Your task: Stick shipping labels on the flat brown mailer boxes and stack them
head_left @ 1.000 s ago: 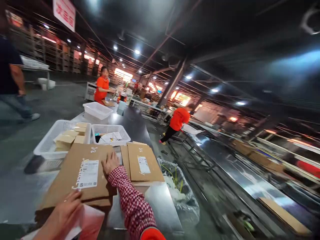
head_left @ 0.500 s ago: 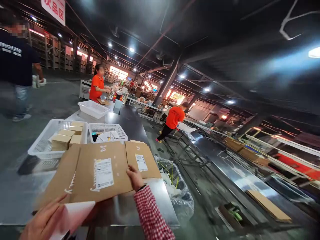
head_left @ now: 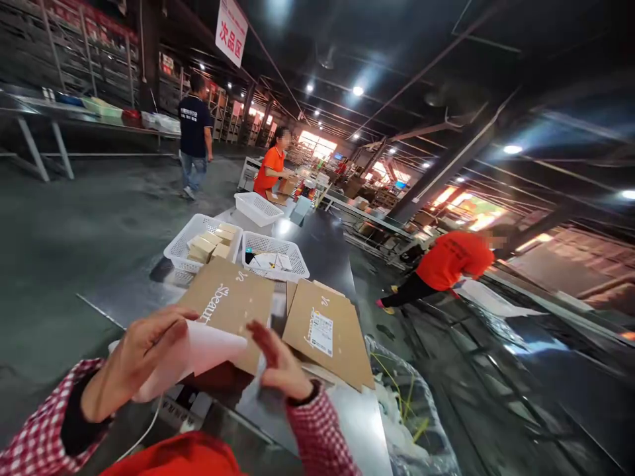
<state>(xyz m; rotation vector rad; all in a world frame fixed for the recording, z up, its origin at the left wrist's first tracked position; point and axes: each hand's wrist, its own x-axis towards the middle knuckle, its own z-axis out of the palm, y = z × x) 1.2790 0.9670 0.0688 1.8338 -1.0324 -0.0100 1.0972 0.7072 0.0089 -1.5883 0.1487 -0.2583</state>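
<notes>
My left hand is closed on a curled white paper sheet, which hangs over the near edge of a flat brown carton. White lettering shows on that carton, partly hidden by the hand and sheet. Just right of the sheet, my right hand is raised with its fingers apart and slightly blurred; I see nothing held in it. Beyond it lies a stack of flat brown cartons, the top one bearing a white printed label.
White baskets stand behind the cartons on the metal table: one with small boxes, one with mixed items, another farther back. A clear plastic bag hangs right of the table. Several people stand farther off.
The view has swung left. A labelled carton has left the front spot and a labelled one now tops the right stack. My right hand has come off the cardboard; my left has risen with the sheet.
</notes>
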